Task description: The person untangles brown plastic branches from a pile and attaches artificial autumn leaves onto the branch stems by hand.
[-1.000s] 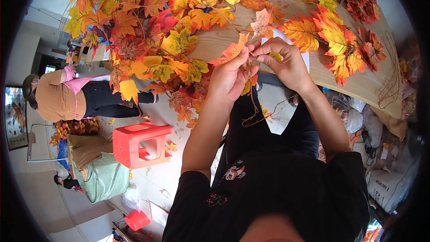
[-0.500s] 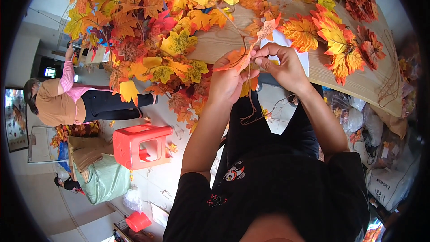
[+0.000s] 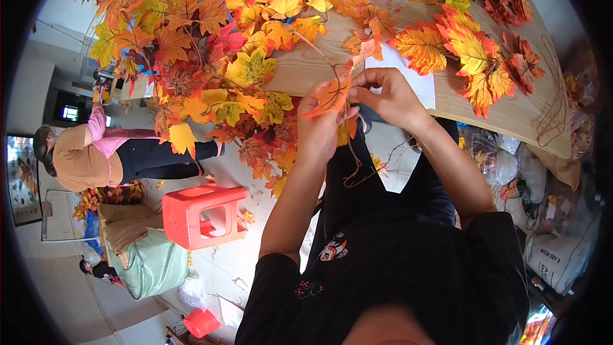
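My left hand is closed on a brown artificial vine stem, with an orange maple leaf lying across its fingers. My right hand meets it just to the right, thumb and forefinger pinched together at the leaf's base; the exact bit between the fingertips is too small to make out. A paler orange leaf stands up beyond the fingertips. Thin bare tendrils dangle beneath both hands, and a yellow leaf shows under the left one.
Heaps of artificial autumn leaves cover the left of the wooden table. Orange leaf sprays and a white sheet lie right. A red stool stands on the floor at left; beyond it, a person works.
Both hands stay together at the vine; the orange leaf has turned slightly. The paler leaf has tipped left, and the whole view has shifted a little.
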Demonstrator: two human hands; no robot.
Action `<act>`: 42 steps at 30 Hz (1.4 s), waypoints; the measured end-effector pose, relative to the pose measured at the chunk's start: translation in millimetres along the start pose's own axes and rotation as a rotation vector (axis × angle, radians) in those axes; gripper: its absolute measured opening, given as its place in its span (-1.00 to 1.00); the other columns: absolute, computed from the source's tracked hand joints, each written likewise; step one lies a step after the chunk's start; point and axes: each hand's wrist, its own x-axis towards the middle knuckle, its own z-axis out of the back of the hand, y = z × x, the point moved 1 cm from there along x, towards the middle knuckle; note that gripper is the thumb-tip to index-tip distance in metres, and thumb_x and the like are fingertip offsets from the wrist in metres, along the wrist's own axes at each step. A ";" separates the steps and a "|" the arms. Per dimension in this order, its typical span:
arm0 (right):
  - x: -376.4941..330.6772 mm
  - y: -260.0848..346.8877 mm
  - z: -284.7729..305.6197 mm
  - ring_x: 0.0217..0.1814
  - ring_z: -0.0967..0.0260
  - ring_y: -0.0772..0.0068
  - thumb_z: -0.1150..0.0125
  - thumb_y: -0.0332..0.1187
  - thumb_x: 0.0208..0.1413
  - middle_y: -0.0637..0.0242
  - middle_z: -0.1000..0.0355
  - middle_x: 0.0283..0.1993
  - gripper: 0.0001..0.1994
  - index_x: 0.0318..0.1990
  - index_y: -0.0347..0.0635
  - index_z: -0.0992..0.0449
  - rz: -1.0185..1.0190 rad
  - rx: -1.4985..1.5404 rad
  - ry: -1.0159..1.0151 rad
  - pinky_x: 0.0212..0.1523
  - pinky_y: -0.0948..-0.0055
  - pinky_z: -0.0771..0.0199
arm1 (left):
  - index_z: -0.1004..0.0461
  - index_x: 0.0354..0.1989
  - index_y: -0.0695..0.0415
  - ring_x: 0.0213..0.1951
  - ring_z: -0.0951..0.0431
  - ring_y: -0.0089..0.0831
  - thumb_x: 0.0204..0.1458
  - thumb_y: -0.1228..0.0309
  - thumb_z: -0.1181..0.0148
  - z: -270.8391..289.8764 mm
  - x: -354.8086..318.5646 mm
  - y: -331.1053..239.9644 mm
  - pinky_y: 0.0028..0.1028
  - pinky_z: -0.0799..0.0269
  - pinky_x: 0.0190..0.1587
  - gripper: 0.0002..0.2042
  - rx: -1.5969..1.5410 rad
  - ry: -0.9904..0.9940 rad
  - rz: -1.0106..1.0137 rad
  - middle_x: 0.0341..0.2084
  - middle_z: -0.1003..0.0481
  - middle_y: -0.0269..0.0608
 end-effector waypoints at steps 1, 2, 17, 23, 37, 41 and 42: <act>3.4 -0.2 -0.4 -0.41 -0.33 0.63 -0.10 -0.48 -0.07 0.29 -0.45 -0.46 -0.86 -0.37 -0.38 -0.49 0.007 -0.044 -0.011 -0.34 0.59 -0.33 | -0.42 -0.24 0.16 -0.26 -0.44 -0.53 0.02 0.46 -0.06 3.2 0.3 0.0 -0.48 -0.45 -0.29 -0.86 0.000 0.003 -0.001 -0.31 -0.46 -0.26; 10.1 -2.3 0.5 -0.43 -0.32 0.63 -0.10 -0.47 -0.08 0.30 -0.44 -0.48 -0.86 -0.38 -0.36 -0.49 -0.004 -0.045 -0.009 -0.35 0.59 -0.32 | -0.41 -0.25 0.18 -0.29 -0.45 -0.54 0.03 0.45 -0.07 9.1 1.3 -0.6 -0.48 -0.46 -0.30 -0.86 0.111 -0.005 -0.014 -0.34 -0.46 -0.25; 156.9 -54.2 93.2 -0.21 -0.42 0.13 -0.20 -0.22 -0.19 0.13 -0.47 -0.27 -0.72 -0.31 -0.17 -0.53 -0.114 -0.967 -0.607 -0.15 0.30 -0.40 | -0.31 -0.33 0.16 -0.71 -0.22 -0.62 0.12 0.30 0.08 31.0 15.3 -21.1 -0.66 -0.12 -0.66 -0.82 -0.105 0.069 0.076 -0.68 -0.31 -0.33; 145.1 -23.4 75.9 -0.21 -0.41 0.12 -0.14 -0.26 -0.09 0.10 -0.46 -0.30 -0.79 -0.35 -0.17 -0.52 0.044 -0.825 -0.542 -0.19 0.30 -0.39 | -0.31 -0.24 0.17 -0.67 -0.20 -0.63 0.13 0.38 0.10 33.0 19.5 -20.9 -0.67 -0.13 -0.58 -0.86 -0.246 -0.053 0.023 -0.63 -0.30 -0.38; 24.4 34.3 -13.2 -0.33 -0.40 0.17 -0.14 -0.58 -0.17 0.14 -0.43 -0.38 -0.91 -0.42 -0.30 -0.47 0.478 -0.557 -0.051 -0.28 0.36 -0.40 | -0.42 -0.30 0.18 -0.41 -0.47 -0.54 -0.02 0.35 -0.15 7.2 24.5 -21.7 -0.60 -0.42 -0.45 -0.81 -0.076 -0.179 -0.063 -0.39 -0.48 -0.24; 19.9 15.3 -15.9 -0.28 -0.42 0.35 -0.10 -0.61 -0.10 0.22 -0.45 -0.35 -0.88 -0.34 -0.30 -0.46 0.245 -0.162 -0.069 -0.25 0.48 -0.41 | -0.43 -0.31 0.21 -0.40 -0.45 -0.56 -0.03 0.36 -0.16 1.2 22.8 -19.5 -0.57 -0.44 -0.41 -0.82 -0.081 -0.155 -0.057 -0.42 -0.46 -0.26; 20.0 11.4 -15.3 -0.26 -0.42 0.43 -0.10 -0.61 -0.08 0.25 -0.45 -0.35 -0.86 -0.31 -0.30 -0.45 0.234 -0.118 -0.056 -0.24 0.52 -0.40 | -0.43 -0.31 0.21 -0.40 -0.45 -0.56 -0.03 0.36 -0.16 1.2 22.1 -19.4 -0.57 -0.44 -0.41 -0.82 -0.081 -0.157 -0.057 -0.42 -0.46 -0.26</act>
